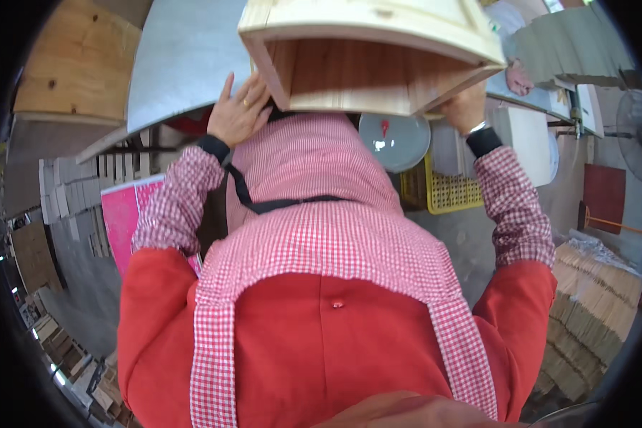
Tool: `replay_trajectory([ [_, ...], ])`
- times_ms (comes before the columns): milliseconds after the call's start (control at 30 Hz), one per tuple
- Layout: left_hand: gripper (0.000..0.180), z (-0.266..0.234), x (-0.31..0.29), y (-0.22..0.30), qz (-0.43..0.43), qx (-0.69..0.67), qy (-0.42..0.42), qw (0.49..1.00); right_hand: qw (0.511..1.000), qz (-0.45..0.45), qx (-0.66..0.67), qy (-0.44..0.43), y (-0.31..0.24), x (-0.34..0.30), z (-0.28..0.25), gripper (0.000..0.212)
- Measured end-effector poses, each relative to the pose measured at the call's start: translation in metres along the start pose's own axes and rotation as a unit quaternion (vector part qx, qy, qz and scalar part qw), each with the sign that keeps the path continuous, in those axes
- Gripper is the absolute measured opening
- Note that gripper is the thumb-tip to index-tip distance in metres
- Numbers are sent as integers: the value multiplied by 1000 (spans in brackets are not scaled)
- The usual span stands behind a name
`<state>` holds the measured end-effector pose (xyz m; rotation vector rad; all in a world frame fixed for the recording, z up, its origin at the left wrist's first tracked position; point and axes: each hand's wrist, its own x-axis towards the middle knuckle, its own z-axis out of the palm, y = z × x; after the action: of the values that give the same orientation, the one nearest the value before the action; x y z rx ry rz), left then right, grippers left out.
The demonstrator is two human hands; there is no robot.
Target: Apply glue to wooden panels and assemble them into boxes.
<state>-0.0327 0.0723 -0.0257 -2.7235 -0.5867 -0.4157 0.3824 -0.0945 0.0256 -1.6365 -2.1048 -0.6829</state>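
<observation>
While the wooden box (367,68) is seen at the counter (182,64) edge, its left side is touched by the left hand (237,114), fingers spread. The right hand's (465,110) fingers are hidden by the box; their grip cannot be told.

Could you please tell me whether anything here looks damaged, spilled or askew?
Nothing looks plainly damaged or spilled. The wooden box appears askew in this view, but the left hand and right hand are at its sides, so that seems like ordinary handling.
</observation>
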Motion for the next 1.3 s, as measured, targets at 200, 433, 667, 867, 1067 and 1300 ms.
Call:
replay_trajectory([
  [200, 22, -81, 13, 10, 61, -101, 122, 986, 986, -6, 124, 110, -11, 21, -22, 23],
  [433, 23, -201, 139, 64, 173, -129, 248, 945, 935, 117, 307, 134, -13, 54, -60, 17],
  [667, 33, -192, 251, 90, 216, -138, 93, 962, 904, 112, 410, 39, 19, 63, -67, 13],
  [867, 24, -191, 254, 89, 212, -224, 55, 950, 921, 176, 326, 120, 44, 118, -53, 6],
  [1067, 19, -185, 249, 97, 209, -319, 43, 923, 915, 205, 312, 151, 89, 158, 9, 6],
  [1300, 18, -174, 231, 90, 200, -282, 97, 933, 851, 230, 473, -2, 58, 138, 6, 13],
])
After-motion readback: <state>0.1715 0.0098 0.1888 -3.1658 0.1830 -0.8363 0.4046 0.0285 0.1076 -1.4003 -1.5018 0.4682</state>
